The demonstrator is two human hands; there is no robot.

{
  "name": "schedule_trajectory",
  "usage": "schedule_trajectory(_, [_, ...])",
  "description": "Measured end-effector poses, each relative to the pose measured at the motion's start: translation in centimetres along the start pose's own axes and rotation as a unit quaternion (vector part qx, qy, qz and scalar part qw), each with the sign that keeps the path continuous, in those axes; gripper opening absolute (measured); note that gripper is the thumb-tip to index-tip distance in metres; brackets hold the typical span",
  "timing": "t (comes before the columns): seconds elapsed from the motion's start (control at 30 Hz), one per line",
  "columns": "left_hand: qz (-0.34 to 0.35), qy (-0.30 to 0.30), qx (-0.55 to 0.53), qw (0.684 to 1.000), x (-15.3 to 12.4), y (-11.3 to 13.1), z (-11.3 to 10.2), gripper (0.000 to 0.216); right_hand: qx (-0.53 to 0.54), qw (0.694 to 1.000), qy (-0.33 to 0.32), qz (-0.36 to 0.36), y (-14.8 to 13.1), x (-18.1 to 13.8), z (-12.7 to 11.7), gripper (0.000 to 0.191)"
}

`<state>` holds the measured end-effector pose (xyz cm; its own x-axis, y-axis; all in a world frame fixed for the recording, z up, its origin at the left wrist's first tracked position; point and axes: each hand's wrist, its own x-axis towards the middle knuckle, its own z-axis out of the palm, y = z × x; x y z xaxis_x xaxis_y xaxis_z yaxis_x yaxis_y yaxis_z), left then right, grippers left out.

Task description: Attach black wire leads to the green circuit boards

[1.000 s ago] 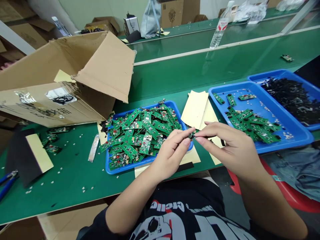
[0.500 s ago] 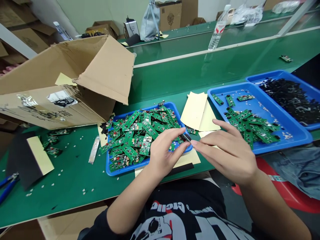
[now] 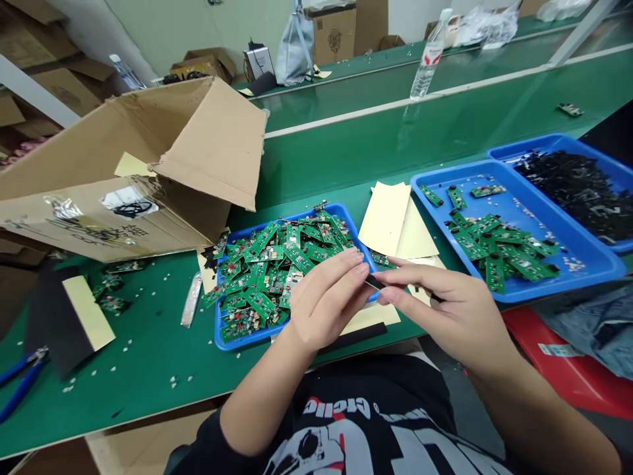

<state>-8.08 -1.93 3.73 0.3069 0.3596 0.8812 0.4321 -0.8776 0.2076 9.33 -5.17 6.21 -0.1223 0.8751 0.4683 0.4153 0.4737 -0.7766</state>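
Dark strip (image 3: 374, 282) held at blue tray (image 3: 352, 224)'s right edge

It is pinched between the right hand (image 3: 448, 300)'s closed thumb and forefinger; the left hand (image 3: 326, 300) is arched over its left end, its grip hidden. On the green bench (image 3: 148, 356), circuit boards (image 3: 262, 300) are heaped; a cardboard box (image 3: 212, 142) is placed far left. Only a thin black edge is shown.

The person wears a black T-shirt (image 3: 386, 381) with a big picture (image 3: 316, 455) on it, pale grey with a round black spot like an eye. White letters (image 3: 324, 410) run just above the picture. A red stripe (image 3: 342, 443) edges its right side, and big pale shapes (image 3: 420, 445) sit further right of it. A short black sleeve (image 3: 210, 443) is left of it.
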Motion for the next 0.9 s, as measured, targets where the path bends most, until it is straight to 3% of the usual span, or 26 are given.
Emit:
schedule_trajectory(0.17, [0.011, 0.008, 0.02, 1.0, -0.1, -0.2, -0.1, 0.043, 0.114, 0.987, -0.024, 0.108, 0.0, 0.3, -0.3, 0.004])
schedule_trajectory(0.33, [0.012, -0.009, -0.004, 1.0, -0.2, -0.2, -0.4, 0.037, 0.138, 0.981, -0.057, 0.127, 0.1, 1.2, -0.7, 0.007])
schedule_trajectory(0.7, [0.017, -0.037, -0.038, 0.998, 0.2, -0.5, -0.5, 0.032, 0.065, 0.994, -0.061, 0.07, 0.0, 1.6, -1.0, 0.01])
schedule_trajectory(0.9, [0.001, -0.029, -0.065, 0.997, 0.4, -0.4, -0.3, 0.031, -0.019, 0.999, -0.046, -0.02, -0.1, 1.5, -0.8, 0.013])
